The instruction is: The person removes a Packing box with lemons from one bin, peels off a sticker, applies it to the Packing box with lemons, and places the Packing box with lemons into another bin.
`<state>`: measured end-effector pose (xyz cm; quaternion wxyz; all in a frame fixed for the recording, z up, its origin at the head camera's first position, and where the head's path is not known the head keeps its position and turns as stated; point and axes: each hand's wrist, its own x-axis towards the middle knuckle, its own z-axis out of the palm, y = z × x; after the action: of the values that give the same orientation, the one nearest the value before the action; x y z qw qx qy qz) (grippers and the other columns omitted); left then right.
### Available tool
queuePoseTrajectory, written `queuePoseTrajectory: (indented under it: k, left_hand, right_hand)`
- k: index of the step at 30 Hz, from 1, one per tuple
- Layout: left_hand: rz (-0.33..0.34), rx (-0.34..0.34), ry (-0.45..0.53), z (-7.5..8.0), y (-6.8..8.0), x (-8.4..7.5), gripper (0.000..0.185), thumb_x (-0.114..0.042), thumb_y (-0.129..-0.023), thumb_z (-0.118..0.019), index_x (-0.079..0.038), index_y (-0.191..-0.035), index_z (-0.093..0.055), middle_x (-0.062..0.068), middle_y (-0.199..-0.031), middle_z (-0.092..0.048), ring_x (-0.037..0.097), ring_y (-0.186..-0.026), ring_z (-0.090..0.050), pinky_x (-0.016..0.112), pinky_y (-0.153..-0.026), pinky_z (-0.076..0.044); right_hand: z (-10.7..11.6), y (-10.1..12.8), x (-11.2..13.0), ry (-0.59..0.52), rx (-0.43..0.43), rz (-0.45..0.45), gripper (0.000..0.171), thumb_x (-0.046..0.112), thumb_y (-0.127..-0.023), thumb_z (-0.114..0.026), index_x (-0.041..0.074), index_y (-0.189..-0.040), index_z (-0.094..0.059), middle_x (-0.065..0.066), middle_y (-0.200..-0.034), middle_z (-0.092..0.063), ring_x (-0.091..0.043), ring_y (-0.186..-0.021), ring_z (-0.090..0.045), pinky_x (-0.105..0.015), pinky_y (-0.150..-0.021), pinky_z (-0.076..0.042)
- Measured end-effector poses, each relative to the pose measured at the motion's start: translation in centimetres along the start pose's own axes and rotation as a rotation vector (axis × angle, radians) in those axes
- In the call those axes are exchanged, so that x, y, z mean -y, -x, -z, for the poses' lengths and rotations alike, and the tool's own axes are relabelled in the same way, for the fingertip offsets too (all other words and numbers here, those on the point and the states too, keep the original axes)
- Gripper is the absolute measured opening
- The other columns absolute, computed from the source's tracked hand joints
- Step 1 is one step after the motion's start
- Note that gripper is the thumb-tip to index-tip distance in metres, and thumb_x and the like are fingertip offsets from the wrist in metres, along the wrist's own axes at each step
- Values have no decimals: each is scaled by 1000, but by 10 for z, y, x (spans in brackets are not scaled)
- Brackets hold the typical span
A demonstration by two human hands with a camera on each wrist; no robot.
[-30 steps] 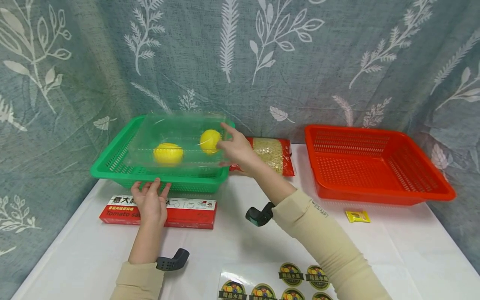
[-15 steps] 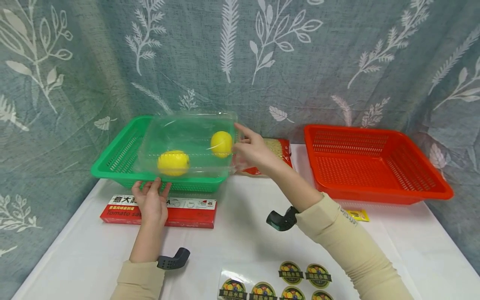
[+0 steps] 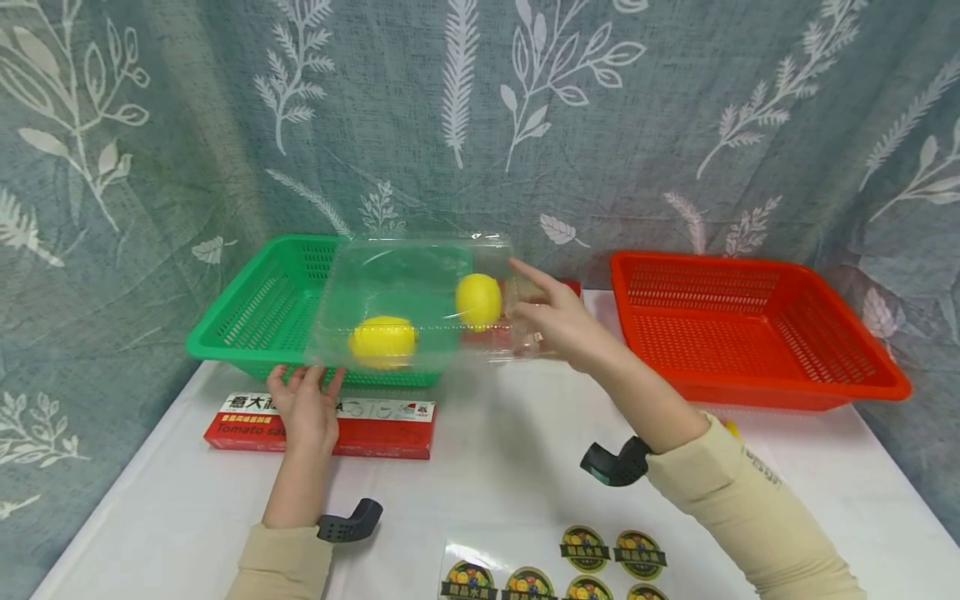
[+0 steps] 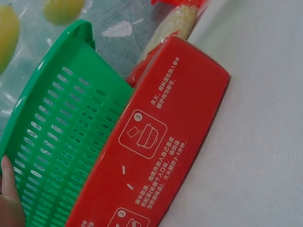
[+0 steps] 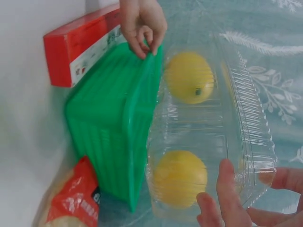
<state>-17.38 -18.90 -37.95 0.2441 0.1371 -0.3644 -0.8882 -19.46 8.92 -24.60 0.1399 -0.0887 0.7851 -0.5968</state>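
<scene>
A clear plastic clamshell box (image 3: 408, 292) hangs tilted above the right part of a green basket (image 3: 247, 292). Inside it lie two lemon-like yellow fruits, one (image 3: 382, 342) at the lower left and another (image 3: 478, 302) near the right end. My right hand (image 3: 566, 329) grips the box by that right end, fingers (image 5: 227, 189) on one side and thumb on another. At the basket's front rim, my left hand (image 3: 306, 412) pinches the edge, as the right wrist view shows. Directly below that hand is a flat red carton (image 3: 375, 446) printed "Tomato sauce", partly covered by it.
A red basket (image 3: 750, 396) stands at the right, with a small yellow packet (image 3: 731, 429) mostly hidden by my right arm. A red-ended bag (image 5: 75, 198) lies beside the green basket. Round fruit stickers on a clear sheet (image 3: 495, 550) lie at the front. A curtain hangs behind.
My right hand has carried the clamshell box rightward and slightly nearer, so more of the green basket shows at left. My left hand stays at the basket rim.
</scene>
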Motion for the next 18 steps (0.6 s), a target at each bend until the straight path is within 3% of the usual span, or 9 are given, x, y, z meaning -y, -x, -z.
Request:
queuePoseTrajectory:
  k: [5, 8, 18]
  left_hand:
    - [13, -30, -57, 0, -1, 0, 37, -2, -92, -49, -16, -116, -25, 4, -104, -36, 13, -94, -47, 20, -73, -51]
    - [22, -32, -86, 0, -2, 0, 35, -3, -93, -45, -16, -117, -24, 3, -103, -35, 13, -97, -44, 19, -75, -50]
    - [5, -30, -39, -1, -2, 4, 35, -2, -92, -48, -13, -114, -24, 4, -99, -34, 14, -91, -44, 26, -82, -50]
  right_hand:
    - [10, 10, -8, -27, 9, -7, 61, 6, -91, -45, 25, -145, -24, -20, -136, -35, -32, -102, -51, -40, -71, -54]
    - [18, 16, -12, -11, 6, -14, 62, 6, -92, -45, 25, -146, -22, -20, -138, -32, -31, -99, -51, -40, -72, -54]
    - [41, 36, -26, 2, -24, 38, 65, 2, -89, -43, 22, -146, -21, -25, -137, -33, -33, -98, -49, -39, -71, -54]
